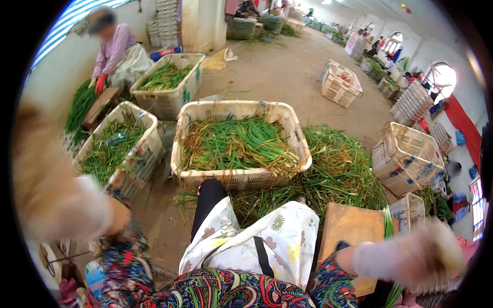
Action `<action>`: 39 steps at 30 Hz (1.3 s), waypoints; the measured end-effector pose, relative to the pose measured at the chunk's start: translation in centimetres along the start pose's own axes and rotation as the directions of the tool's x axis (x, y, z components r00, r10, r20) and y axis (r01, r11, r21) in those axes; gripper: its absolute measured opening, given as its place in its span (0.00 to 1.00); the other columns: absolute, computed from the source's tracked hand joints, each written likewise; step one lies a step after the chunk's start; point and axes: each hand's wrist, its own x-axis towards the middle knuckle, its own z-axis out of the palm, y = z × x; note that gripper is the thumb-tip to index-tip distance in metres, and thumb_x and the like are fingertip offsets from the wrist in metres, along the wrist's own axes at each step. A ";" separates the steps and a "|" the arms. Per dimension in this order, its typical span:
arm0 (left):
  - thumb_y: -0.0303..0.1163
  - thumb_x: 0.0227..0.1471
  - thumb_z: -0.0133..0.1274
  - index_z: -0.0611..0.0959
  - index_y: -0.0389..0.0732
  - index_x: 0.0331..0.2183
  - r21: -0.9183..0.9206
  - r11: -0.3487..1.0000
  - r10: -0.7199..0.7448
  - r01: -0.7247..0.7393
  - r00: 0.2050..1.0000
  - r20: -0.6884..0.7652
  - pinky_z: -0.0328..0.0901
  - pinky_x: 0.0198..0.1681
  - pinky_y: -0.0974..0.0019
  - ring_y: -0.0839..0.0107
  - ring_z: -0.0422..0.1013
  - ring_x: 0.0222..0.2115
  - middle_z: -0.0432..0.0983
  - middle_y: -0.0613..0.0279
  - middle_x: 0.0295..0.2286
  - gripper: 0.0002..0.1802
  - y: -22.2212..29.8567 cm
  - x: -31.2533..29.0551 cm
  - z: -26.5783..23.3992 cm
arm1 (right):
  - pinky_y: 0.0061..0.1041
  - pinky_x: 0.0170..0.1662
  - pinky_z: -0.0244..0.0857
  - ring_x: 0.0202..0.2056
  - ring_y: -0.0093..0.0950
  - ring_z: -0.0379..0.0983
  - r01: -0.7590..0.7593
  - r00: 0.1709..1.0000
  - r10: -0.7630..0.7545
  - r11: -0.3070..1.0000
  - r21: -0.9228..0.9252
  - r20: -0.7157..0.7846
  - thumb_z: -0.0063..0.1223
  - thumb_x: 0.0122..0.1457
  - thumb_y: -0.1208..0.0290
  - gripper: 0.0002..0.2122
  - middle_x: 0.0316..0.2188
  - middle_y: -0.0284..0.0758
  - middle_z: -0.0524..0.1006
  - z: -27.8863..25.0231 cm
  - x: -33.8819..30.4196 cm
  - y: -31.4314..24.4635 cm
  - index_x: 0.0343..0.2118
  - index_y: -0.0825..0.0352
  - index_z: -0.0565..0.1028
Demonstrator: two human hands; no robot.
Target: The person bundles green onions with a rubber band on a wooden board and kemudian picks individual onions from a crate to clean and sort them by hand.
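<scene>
Both hands wear pale gloves and are smeared by motion, so their fingers do not show. My left hand [72, 208] is raised at the left edge, nearest the crate of loose greens [146, 146]. Out at the lower right is my right hand [429, 251], beside a brown wooden board [354, 223] and a bunch of thin green stalks [389, 224]. Whether either hand holds anything is unclear. In front of my knees stands a white plastic crate [239, 104]. Long green onions [257, 136], mixed with yellowed leaves, lie in it. A flowered white apron [287, 231] covers my lap.
Trimmed green and brown leaves [344, 169] are heaped right of the crate. Another crate [405, 159] stands beyond them, and a smaller one [341, 84] farther off. At the left, a person [110, 51] with a red glove handles greens [82, 108] beside a filled crate [187, 87].
</scene>
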 end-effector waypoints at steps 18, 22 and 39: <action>0.38 0.47 0.49 0.68 0.32 0.44 -0.066 -0.460 -0.838 0.886 -0.408 0.362 0.60 0.36 0.72 0.76 0.65 0.29 0.73 0.63 0.28 0.24 -14.3 -23.2 -2.7 | 0.36 0.30 0.62 0.26 0.38 0.68 -0.057 0.502 -0.004 -0.998 -0.028 -0.865 0.46 0.51 0.59 0.14 0.20 0.39 0.70 -34.7 -18.7 -7.6 0.18 0.65 0.70; 0.37 0.48 0.48 0.69 0.32 0.43 -0.074 -0.473 -0.823 0.878 -0.410 0.392 0.59 0.34 0.72 0.76 0.64 0.28 0.72 0.64 0.27 0.23 -15.3 -23.2 -2.6 | 0.33 0.29 0.65 0.27 0.36 0.71 0.179 0.235 0.021 -0.984 0.022 -0.972 0.48 0.49 0.60 0.11 0.21 0.37 0.73 -39.0 -19.8 -7.2 0.21 0.63 0.72; 0.38 0.51 0.44 0.70 0.37 0.43 0.088 -0.515 -0.815 0.853 -0.519 0.259 0.59 0.43 0.71 0.74 0.66 0.38 0.70 0.62 0.38 0.20 -17.9 -31.5 -3.9 | 0.29 0.25 0.62 0.21 0.34 0.70 -0.819 -0.035 -0.290 -0.540 0.194 -0.956 0.53 0.47 0.59 0.14 0.17 0.39 0.73 -20.0 -25.6 3.2 0.21 0.68 0.72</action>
